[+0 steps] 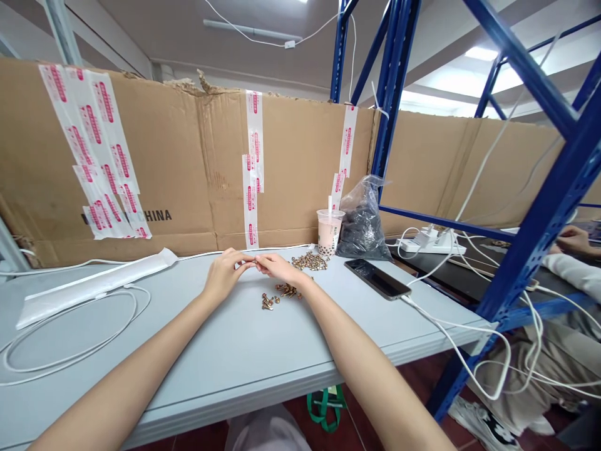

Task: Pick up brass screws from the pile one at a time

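Brass-coloured small screws [280,292] lie few at centre frame, a larger heap [310,260] behind seemingly left, while left hand [225,272] and right hand [282,268] pinch a single screw [256,260] between closed fingertips.

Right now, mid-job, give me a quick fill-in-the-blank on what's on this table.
The left hand and right hand meet above the grey ____.
The phone has a white ____ plugged in.
The cup stands beside a black plastic ____.
The loose screws lie nearest the ____ hand.
Missing: table, cable, bag, right.

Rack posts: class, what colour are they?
Blue; the rack shows best in the head view.
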`<state>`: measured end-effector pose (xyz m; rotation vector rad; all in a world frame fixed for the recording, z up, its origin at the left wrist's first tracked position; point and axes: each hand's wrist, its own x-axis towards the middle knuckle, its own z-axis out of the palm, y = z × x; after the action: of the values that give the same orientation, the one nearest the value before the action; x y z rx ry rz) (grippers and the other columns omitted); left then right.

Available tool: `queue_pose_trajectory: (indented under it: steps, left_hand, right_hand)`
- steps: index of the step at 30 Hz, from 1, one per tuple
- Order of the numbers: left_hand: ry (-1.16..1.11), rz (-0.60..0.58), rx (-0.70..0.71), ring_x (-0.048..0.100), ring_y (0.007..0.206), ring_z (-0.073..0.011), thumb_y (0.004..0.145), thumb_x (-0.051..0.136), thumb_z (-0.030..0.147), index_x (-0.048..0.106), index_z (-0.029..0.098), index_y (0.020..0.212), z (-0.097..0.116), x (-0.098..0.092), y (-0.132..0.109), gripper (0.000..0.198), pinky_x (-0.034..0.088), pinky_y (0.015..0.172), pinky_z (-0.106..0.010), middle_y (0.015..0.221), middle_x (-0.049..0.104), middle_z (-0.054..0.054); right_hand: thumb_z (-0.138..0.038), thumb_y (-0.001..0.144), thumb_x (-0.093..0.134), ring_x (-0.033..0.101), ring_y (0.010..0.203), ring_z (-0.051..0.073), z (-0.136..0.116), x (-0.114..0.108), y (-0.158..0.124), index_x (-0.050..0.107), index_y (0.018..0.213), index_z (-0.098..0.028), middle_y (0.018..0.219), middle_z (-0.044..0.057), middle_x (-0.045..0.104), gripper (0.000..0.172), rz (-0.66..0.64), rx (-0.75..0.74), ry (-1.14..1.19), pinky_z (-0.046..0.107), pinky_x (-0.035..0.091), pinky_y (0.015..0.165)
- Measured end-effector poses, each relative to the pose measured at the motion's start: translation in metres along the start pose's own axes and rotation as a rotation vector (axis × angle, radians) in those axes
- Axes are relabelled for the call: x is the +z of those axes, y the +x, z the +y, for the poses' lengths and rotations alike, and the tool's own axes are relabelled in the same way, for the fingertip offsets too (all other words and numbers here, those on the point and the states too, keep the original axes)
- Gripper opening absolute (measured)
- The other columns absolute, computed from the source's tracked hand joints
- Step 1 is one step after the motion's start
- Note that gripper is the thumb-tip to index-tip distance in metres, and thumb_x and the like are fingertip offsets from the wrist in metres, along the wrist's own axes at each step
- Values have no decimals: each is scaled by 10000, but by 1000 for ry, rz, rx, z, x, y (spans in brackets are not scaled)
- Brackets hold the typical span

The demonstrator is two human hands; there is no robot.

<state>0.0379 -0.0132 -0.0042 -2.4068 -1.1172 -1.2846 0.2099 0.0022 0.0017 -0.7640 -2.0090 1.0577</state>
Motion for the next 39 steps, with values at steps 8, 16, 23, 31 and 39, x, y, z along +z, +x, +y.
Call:
queue_pose_trajectory:
  steps: [8, 16, 23, 31, 39]
  left_hand:
    - [-10, -18, 12, 504, 713, -165, 831, 497, 377, 679, 223, 826, 4, -2, 0, 239, 377, 612, -267, 765, 666, -33]
    - [-11, -6, 0, 499, 699, -162, 830, 506, 354, 673, 228, 811, 4, -3, 0, 210, 370, 605, -258, 765, 668, -19]
    - [23, -29, 15, 505, 702, -158, 824, 516, 370, 672, 223, 856, 2, -2, 1, 216, 374, 608, -257, 782, 667, -25]
    - [63, -21, 22, 506, 698, -153, 822, 523, 361, 671, 213, 841, -2, -2, 1, 211, 383, 621, -255, 745, 658, -21]
    - [116, -58, 20, 510, 742, -156, 833, 512, 344, 661, 209, 849, 2, -6, 2, 202, 384, 636, -254, 756, 651, -24]
  right_hand:
    - [-512, 807, 398, 344, 567, 81, 3, -1, 0, 468, 670, -151, 617, -29, 403, 392, 47, -34, -123, 215, 282, 553]
    - [-495, 819, 382, 380, 615, 94, -3, -2, -2, 462, 688, -156, 654, -20, 426, 372, 50, -41, -170, 220, 293, 584]
    - [-462, 831, 365, 315, 561, 88, 6, 2, 2, 393, 620, -168, 594, -34, 352, 363, 60, -44, -114, 223, 249, 542]
    - [-503, 820, 376, 276, 524, 77, 8, 2, 5, 436, 663, -161, 606, -38, 341, 381, 10, -21, -35, 219, 222, 502]
    - [-535, 810, 379, 278, 540, 78, 10, -1, 6, 438, 643, -158, 596, -37, 344, 417, 35, -48, -105, 216, 208, 516]
